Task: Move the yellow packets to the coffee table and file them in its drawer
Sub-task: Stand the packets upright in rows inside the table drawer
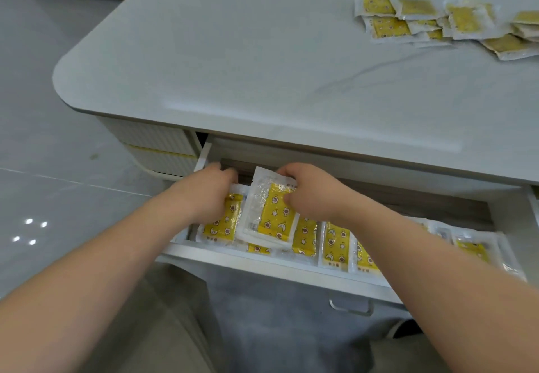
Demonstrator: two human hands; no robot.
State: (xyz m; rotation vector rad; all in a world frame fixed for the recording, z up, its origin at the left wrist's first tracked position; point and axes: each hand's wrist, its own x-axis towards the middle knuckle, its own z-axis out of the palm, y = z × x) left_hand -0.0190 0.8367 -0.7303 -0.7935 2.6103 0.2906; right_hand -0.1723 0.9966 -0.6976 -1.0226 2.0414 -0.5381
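Observation:
The coffee table's drawer (262, 259) is pulled out toward me. Inside it lie several yellow packets in a row (335, 241), clear-edged with star and moon prints. My right hand (309, 191) grips the top of a small stack of yellow packets (271, 215) tilted up in the left part of the drawer. My left hand (210, 191) reaches into the drawer's left end, its curled fingers on the packet (224, 223) there, beside the stack. A loose pile of yellow packets (437, 19) lies on the table top at the far right.
The pale coffee table top (248, 51) has a rounded corner at the left. A metal handle (353, 307) hangs on the drawer front. My knees in grey trousers are below the drawer. Glossy floor tiles lie to the left, and a brown box stands at the top left.

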